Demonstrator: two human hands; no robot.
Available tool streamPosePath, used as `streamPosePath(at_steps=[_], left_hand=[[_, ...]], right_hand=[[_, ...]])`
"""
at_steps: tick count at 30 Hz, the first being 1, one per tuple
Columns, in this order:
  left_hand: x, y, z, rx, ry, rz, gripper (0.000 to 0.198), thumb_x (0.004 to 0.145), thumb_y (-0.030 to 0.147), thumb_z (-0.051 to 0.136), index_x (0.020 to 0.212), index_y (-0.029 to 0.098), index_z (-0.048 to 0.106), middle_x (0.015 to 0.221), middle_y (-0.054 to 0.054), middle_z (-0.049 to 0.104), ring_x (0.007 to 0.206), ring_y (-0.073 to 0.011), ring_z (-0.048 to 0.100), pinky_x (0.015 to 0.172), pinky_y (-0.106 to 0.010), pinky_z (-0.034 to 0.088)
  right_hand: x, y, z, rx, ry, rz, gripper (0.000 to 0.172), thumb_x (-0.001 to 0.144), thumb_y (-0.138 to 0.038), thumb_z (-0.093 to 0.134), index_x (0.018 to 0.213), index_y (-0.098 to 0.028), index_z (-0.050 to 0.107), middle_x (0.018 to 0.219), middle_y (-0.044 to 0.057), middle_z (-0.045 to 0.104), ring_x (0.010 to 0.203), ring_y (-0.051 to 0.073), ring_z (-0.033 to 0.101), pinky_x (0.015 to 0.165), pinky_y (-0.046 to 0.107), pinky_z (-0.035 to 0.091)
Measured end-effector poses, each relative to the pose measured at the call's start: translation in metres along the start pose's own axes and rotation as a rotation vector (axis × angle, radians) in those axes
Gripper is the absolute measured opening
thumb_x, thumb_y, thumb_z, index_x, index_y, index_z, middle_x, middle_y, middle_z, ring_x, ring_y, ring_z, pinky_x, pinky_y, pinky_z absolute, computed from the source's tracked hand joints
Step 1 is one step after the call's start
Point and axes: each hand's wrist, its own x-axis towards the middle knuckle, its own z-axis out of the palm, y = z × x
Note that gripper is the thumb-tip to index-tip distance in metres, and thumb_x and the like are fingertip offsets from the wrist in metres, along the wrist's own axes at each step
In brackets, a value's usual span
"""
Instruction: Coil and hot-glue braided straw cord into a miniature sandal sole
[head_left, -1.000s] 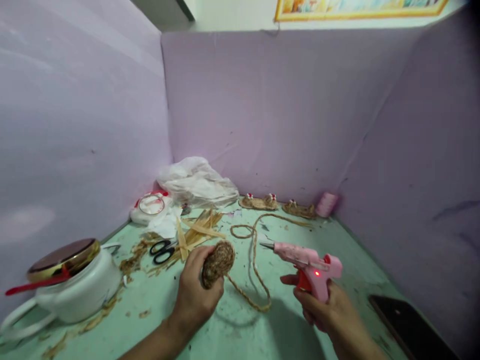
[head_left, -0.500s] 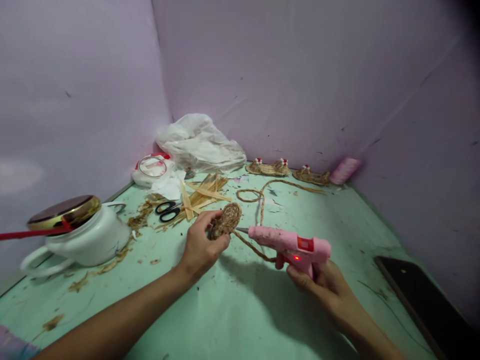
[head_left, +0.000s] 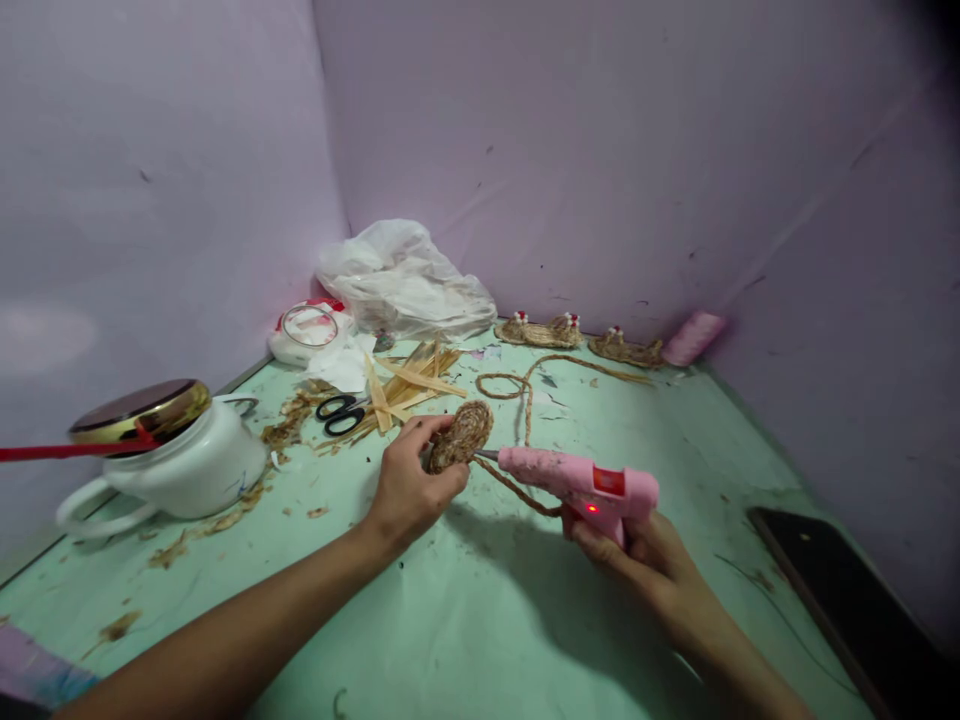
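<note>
My left hand (head_left: 416, 480) grips a small oval coil of brown braided cord (head_left: 463, 437) between thumb and fingers, holding it above the table. From the coil's lower right edge runs a loose length of braided cord (head_left: 529, 415), which curves behind the glue gun and loops over the tabletop. My right hand (head_left: 637, 560) is closed round the handle of a pink glue gun (head_left: 559, 472) with a glowing red light. Its metal nozzle points left, at or very near the coil's edge; whether it touches I cannot tell.
At left stand a white pot (head_left: 191, 470) and a gold-rimmed lid (head_left: 142, 410). Black-handled scissors (head_left: 341, 415) lie beside dry straw strips (head_left: 409, 385). Behind are a plastic bag (head_left: 405, 285), woven slippers (head_left: 540, 333) and a pink spool (head_left: 694, 338). A dark phone (head_left: 840, 600) lies at right.
The view has shifted slightly. My left hand and the coil sit a little farther right in the picture, with the nozzle still close to the coil's edge. Both grips are unchanged.
</note>
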Motion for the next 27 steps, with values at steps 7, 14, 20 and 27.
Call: streamPosePath(at_steps=[7,14,20,27], left_hand=[[0.003,-0.003,0.001,-0.026,0.022,-0.038,0.044,0.061,0.026,0.06,0.103,0.013,0.064,0.104,-0.009,0.064,0.094,-0.0242,0.059,0.083,-0.037,0.047],[0.005,-0.006,0.001,-0.043,0.04,-0.07,0.046,0.06,0.027,0.061,0.104,0.012,0.064,0.104,-0.009,0.064,0.094,-0.0246,0.059,0.084,-0.037,0.046],[0.006,-0.007,0.001,-0.03,0.034,-0.081,0.047,0.06,0.028,0.061,0.104,0.012,0.064,0.104,-0.009,0.065,0.093,-0.0249,0.059,0.082,-0.037,0.047],[0.007,-0.008,0.001,-0.008,0.043,-0.078,0.046,0.06,0.029,0.061,0.103,0.013,0.065,0.102,-0.009,0.066,0.091,-0.025,0.06,0.081,-0.037,0.048]], right_hand=[[0.003,-0.003,-0.001,0.038,0.006,0.005,0.019,0.069,-0.039,0.069,0.076,-0.022,0.067,0.065,0.001,0.054,0.059,0.017,0.045,0.052,0.027,0.039],[0.006,-0.013,0.001,0.066,0.017,0.031,0.02,0.063,-0.04,0.072,0.068,-0.022,0.065,0.06,0.0,0.055,0.054,0.015,0.045,0.049,0.027,0.038],[0.003,-0.005,-0.001,0.019,-0.026,-0.003,0.024,0.072,-0.043,0.067,0.082,-0.021,0.071,0.06,0.001,0.058,0.054,0.016,0.047,0.055,0.029,0.041],[0.001,-0.001,-0.002,0.002,-0.018,-0.042,0.03,0.077,-0.047,0.061,0.088,-0.02,0.07,0.062,0.001,0.055,0.053,0.014,0.043,0.05,0.026,0.034]])
